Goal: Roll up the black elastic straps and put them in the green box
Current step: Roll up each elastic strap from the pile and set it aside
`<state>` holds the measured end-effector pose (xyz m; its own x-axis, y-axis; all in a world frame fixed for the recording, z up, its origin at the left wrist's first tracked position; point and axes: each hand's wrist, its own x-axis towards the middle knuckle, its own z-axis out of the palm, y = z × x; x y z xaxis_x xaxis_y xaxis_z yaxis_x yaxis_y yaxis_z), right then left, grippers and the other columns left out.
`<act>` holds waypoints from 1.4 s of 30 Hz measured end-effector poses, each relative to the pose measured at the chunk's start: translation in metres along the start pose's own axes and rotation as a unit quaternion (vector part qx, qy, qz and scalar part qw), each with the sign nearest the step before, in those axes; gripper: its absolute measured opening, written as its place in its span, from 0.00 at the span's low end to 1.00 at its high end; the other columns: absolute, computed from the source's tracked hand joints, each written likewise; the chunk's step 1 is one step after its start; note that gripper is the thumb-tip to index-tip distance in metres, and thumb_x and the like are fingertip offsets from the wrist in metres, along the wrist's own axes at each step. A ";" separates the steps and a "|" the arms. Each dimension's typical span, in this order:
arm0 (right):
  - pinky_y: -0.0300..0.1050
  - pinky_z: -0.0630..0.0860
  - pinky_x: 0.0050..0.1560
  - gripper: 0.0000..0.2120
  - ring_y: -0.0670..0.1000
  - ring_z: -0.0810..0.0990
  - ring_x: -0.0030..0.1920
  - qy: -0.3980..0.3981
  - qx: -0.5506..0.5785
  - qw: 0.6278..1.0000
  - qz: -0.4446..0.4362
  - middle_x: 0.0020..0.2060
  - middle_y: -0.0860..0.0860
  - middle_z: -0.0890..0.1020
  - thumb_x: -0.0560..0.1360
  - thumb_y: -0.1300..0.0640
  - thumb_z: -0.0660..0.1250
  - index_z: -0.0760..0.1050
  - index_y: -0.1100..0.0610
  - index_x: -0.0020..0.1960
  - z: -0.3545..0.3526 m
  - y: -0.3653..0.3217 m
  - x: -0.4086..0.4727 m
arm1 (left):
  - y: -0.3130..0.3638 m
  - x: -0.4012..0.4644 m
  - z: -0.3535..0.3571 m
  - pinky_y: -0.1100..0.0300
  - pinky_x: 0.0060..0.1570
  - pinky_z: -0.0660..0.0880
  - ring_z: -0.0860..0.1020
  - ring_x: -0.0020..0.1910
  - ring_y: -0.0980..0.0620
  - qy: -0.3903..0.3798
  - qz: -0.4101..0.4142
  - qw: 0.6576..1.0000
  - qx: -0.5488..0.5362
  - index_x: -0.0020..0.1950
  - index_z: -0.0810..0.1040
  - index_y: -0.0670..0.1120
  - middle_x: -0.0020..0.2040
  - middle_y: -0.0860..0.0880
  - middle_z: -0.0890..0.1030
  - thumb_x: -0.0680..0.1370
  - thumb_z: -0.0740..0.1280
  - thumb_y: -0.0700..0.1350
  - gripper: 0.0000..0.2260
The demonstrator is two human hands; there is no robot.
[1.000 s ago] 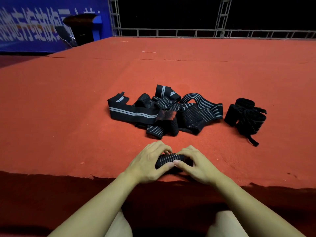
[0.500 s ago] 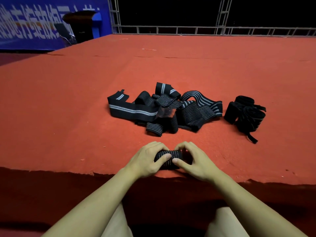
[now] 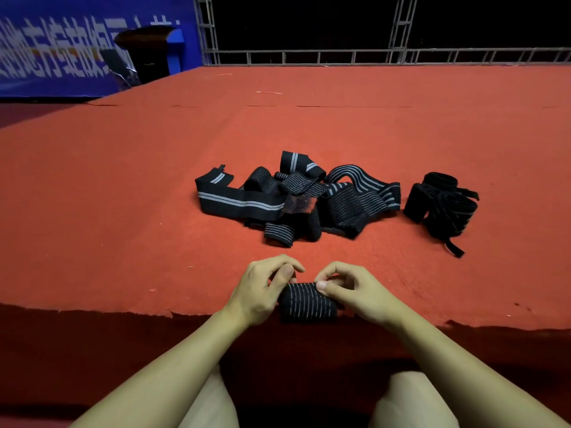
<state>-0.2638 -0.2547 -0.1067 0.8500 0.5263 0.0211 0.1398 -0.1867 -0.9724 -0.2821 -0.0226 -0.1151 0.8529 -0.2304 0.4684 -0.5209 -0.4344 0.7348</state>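
A black elastic strap with thin grey stripes, rolled into a short cylinder (image 3: 307,302), sits at the front edge of the red carpet. My left hand (image 3: 265,288) grips its left end with curled fingers. My right hand (image 3: 355,288) pinches its right end, thumb on top. Beyond them lies a loose pile of unrolled black striped straps (image 3: 293,199). To the right of the pile stand plain black rolled straps (image 3: 441,205) with a loose tail. No green box is in view.
The red carpeted platform (image 3: 123,211) stretches far back to a metal truss rail (image 3: 370,55). A blue banner (image 3: 61,44) and a dark chair (image 3: 123,69) stand at the back left. The carpet's front edge (image 3: 92,312) drops off just below my hands.
Both hands have drawn the rolled strap nearer to the carpet's front edge and turned it, so more of its striped surface shows. The piles have not moved.
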 end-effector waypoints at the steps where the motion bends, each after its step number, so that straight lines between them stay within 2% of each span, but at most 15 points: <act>1: 0.42 0.70 0.33 0.05 0.54 0.72 0.35 0.014 0.010 1.000 -0.005 0.35 0.57 0.78 0.80 0.56 0.71 0.79 0.58 0.51 0.001 -0.002 0.000 | 0.004 0.001 0.000 0.57 0.46 0.77 0.82 0.45 0.54 -0.008 0.008 1.000 -0.002 0.57 0.82 0.49 0.45 0.57 0.83 0.83 0.59 0.59 0.18; 6: 0.39 0.64 0.24 0.05 0.49 0.67 0.27 0.074 -0.002 0.997 -0.011 0.28 0.50 0.72 0.82 0.55 0.68 0.76 0.56 0.52 0.000 -0.014 -0.001 | 0.019 0.009 0.005 0.65 0.58 0.71 0.79 0.56 0.57 -0.054 0.054 0.996 0.052 0.64 0.77 0.52 0.54 0.60 0.78 0.76 0.71 0.58 0.19; 10: 0.36 0.69 0.27 0.06 0.44 0.71 0.26 0.117 0.063 0.991 -0.004 0.28 0.49 0.74 0.82 0.57 0.67 0.76 0.59 0.48 -0.002 -0.025 -0.002 | 0.025 0.018 0.007 0.66 0.60 0.70 0.78 0.57 0.59 -0.032 0.081 0.994 0.061 0.63 0.78 0.50 0.56 0.58 0.79 0.74 0.76 0.56 0.21; 13: 0.33 0.71 0.29 0.10 0.42 0.73 0.26 0.130 0.133 0.981 0.051 0.28 0.49 0.74 0.82 0.58 0.67 0.75 0.59 0.43 -0.006 -0.034 -0.003 | 0.024 0.023 0.011 0.64 0.59 0.73 0.79 0.56 0.59 -0.045 0.113 0.989 0.086 0.63 0.79 0.48 0.56 0.56 0.81 0.74 0.78 0.56 0.22; 16: 0.36 0.66 0.29 0.11 0.43 0.69 0.26 0.119 0.116 0.976 0.143 0.28 0.49 0.71 0.81 0.53 0.68 0.75 0.54 0.41 -0.018 -0.033 -0.005 | 0.024 0.029 0.017 0.61 0.58 0.75 0.80 0.54 0.58 -0.073 0.130 0.982 0.113 0.63 0.79 0.48 0.56 0.56 0.82 0.73 0.78 0.60 0.25; 19: 0.41 0.62 0.32 0.13 0.45 0.67 0.27 0.122 0.117 0.969 0.179 0.29 0.49 0.72 0.81 0.45 0.66 0.79 0.52 0.43 -0.027 -0.029 -0.007 | 0.026 0.037 0.026 0.64 0.54 0.75 0.81 0.50 0.61 -0.072 0.088 0.988 0.106 0.61 0.81 0.50 0.52 0.58 0.84 0.72 0.77 0.61 0.23; 21: 0.42 0.65 0.35 0.20 0.47 0.71 0.30 0.135 0.142 0.968 0.154 0.33 0.51 0.78 0.81 0.37 0.63 0.83 0.51 0.44 -0.032 -0.029 -0.007 | 0.029 0.044 0.034 0.67 0.49 0.74 0.80 0.45 0.63 -0.041 0.004 0.998 0.040 0.57 0.82 0.54 0.46 0.61 0.84 0.72 0.79 0.57 0.17; 23: 0.42 0.69 0.40 0.22 0.47 0.75 0.36 0.126 0.155 0.974 0.107 0.40 0.50 0.81 0.78 0.32 0.64 0.84 0.49 0.49 -0.038 -0.031 -0.010 | 0.034 0.053 0.044 0.67 0.47 0.72 0.79 0.42 0.65 -0.021 -0.069 0.996 -0.049 0.53 0.83 0.56 0.43 0.63 0.84 0.72 0.80 0.51 0.12; 25: 0.44 0.71 0.41 0.20 0.48 0.78 0.40 0.129 0.113 0.984 0.047 0.43 0.48 0.82 0.75 0.35 0.70 0.82 0.51 0.55 -0.046 -0.032 -0.015 | 0.040 0.063 0.057 0.66 0.45 0.73 0.79 0.40 0.63 -0.014 -0.095 0.988 -0.124 0.51 0.84 0.54 0.41 0.60 0.84 0.73 0.80 0.48 0.10; 27: 0.44 0.72 0.43 0.14 0.47 0.78 0.40 0.174 0.051 0.983 0.007 0.43 0.47 0.82 0.77 0.45 0.74 0.82 0.52 0.57 -0.056 -0.032 -0.020 | 0.045 0.073 0.071 0.65 0.43 0.75 0.78 0.38 0.61 -0.004 -0.108 0.979 -0.172 0.52 0.83 0.51 0.39 0.58 0.84 0.72 0.80 0.48 0.11; 31: 0.42 0.71 0.44 0.12 0.44 0.77 0.38 0.268 0.096 0.959 -0.001 0.42 0.47 0.83 0.74 0.52 0.76 0.85 0.51 0.57 -0.080 -0.031 -0.026 | 0.049 0.097 0.099 0.62 0.49 0.75 0.80 0.46 0.60 0.005 -0.096 0.980 -0.172 0.58 0.80 0.53 0.47 0.58 0.83 0.70 0.81 0.53 0.19; 33: 0.35 0.72 0.43 0.12 0.42 0.78 0.39 0.311 0.062 0.948 -0.009 0.42 0.44 0.84 0.73 0.53 0.78 0.85 0.51 0.55 -0.096 -0.031 -0.027 | 0.049 0.107 0.115 0.66 0.56 0.74 0.79 0.55 0.63 -0.013 -0.090 0.985 -0.150 0.62 0.76 0.55 0.56 0.59 0.82 0.73 0.79 0.52 0.21; 35: 0.32 0.74 0.46 0.12 0.39 0.81 0.44 0.363 -0.009 0.932 -0.014 0.45 0.43 0.86 0.72 0.51 0.80 0.85 0.50 0.54 -0.118 -0.031 -0.025 | 0.044 0.114 0.129 0.64 0.61 0.74 0.77 0.60 0.63 -0.026 -0.093 0.988 -0.117 0.66 0.73 0.57 0.62 0.58 0.78 0.75 0.77 0.52 0.22; 37: 0.34 0.76 0.51 0.15 0.38 0.82 0.49 0.418 -0.064 0.906 -0.013 0.48 0.42 0.86 0.70 0.49 0.81 0.83 0.50 0.55 -0.145 -0.032 -0.025 | 0.035 0.120 0.139 0.57 0.65 0.74 0.76 0.60 0.60 -0.015 -0.111 0.991 -0.075 0.67 0.74 0.55 0.63 0.54 0.76 0.77 0.74 0.53 0.21; 42: 0.46 0.77 0.56 0.24 0.48 0.82 0.55 0.521 -0.171 0.836 0.026 0.52 0.47 0.84 0.69 0.43 0.80 0.80 0.53 0.59 -0.220 -0.031 -0.023 | 0.011 0.135 0.153 0.50 0.69 0.71 0.75 0.63 0.54 -0.016 -0.147 0.989 0.029 0.64 0.76 0.54 0.61 0.54 0.75 0.80 0.66 0.61 0.17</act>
<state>-0.1754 -0.4437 -0.0254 0.8151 -0.4653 0.3452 0.0742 -0.5071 -0.8587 -0.1671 -0.1921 -0.1188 0.9683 -0.1137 0.2222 -0.2481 -0.5358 0.8070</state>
